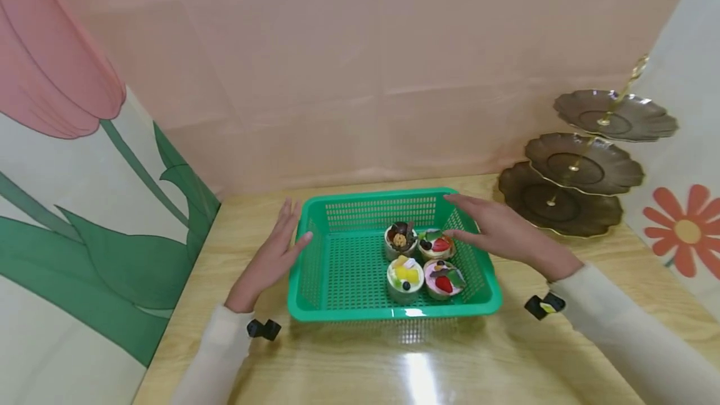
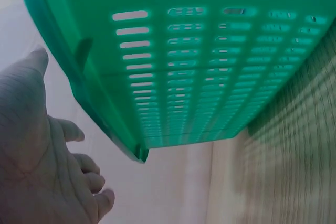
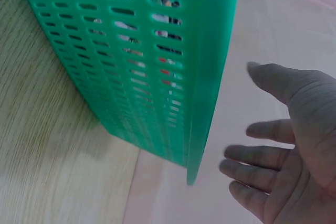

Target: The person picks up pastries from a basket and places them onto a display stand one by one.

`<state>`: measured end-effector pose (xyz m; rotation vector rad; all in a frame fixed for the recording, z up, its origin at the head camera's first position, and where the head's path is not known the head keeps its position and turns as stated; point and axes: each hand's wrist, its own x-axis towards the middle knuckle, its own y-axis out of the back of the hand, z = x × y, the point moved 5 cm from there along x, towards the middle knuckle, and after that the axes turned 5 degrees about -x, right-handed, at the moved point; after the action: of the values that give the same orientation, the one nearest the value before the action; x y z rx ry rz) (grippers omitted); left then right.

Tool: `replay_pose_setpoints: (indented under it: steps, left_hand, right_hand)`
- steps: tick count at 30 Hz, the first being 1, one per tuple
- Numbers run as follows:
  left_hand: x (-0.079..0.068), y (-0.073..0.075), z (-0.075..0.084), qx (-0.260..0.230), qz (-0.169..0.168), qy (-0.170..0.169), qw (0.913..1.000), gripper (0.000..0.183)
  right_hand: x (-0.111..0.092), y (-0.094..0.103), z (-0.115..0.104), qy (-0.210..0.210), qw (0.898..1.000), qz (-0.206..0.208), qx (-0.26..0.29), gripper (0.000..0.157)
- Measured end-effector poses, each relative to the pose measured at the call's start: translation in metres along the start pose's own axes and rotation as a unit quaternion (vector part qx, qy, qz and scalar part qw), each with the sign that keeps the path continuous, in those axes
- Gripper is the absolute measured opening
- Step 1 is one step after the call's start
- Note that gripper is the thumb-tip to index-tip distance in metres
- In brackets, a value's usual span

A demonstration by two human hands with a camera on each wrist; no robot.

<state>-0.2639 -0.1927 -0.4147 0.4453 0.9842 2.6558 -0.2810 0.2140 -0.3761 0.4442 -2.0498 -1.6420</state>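
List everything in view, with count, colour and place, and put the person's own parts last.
Plastic basket: 1, green, middle of the table
Dessert cups: 4, mixed toppings of brown, yellow, red and green, right half of the basket
Three-tier stand: 1, dark brown plates on a gold rod, back right of the table
Table: 1, light wood-grain, under basket and stand
Backdrop: 1, pink, behind the table
Tulip print: 1 bloom, pink, left wall
Flower print: 1, red with yellow centre, right wall
Wrist cameras: 2, black, at the cuffs
Sleeves: 2, cream, on both forearms
Left hand: 1, bare, near the basket's left end
Right hand: 1, bare, near the basket's right end
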Motion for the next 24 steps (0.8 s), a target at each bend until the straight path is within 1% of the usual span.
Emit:
replay_pose_setpoints:
  steps: [3, 6, 10, 15, 21, 24]
  left_hand:
    - [0.002, -0.004, 0.004, 0.002, -0.019, -0.011, 0.9998, 0.074]
    - [0.000, -0.004, 0.008, 0.007, -0.036, -0.016, 0.9992, 0.073]
    - [-0.002, -0.002, 0.010, 0.008, -0.057, -0.022, 0.9981, 0.072]
    - [-0.002, -0.004, 0.006, 0.015, -0.080, -0.026, 0.9964, 0.073]
    - [-0.002, -0.011, 0.003, 0.015, -0.088, -0.015, 0.9959, 0.081]
    - [-0.003, -0.013, 0.002, 0.018, -0.090, -0.012, 0.9957, 0.081]
  right_hand:
    - [0.004, -0.004, -0.007, 0.039, 0.999, -0.022, -0.015, 0.072]
    - [0.008, -0.009, -0.012, 0.057, 0.997, -0.052, -0.022, 0.068]
    - [0.010, -0.014, -0.014, 0.060, 0.994, -0.092, -0.017, 0.069]
    - [0.015, -0.020, -0.017, 0.075, 0.989, -0.124, -0.026, 0.072]
    - [0.020, -0.025, -0.022, 0.075, 0.983, -0.154, -0.059, 0.080]
    - [0.022, -0.028, -0.024, 0.081, 0.981, -0.161, -0.072, 0.081]
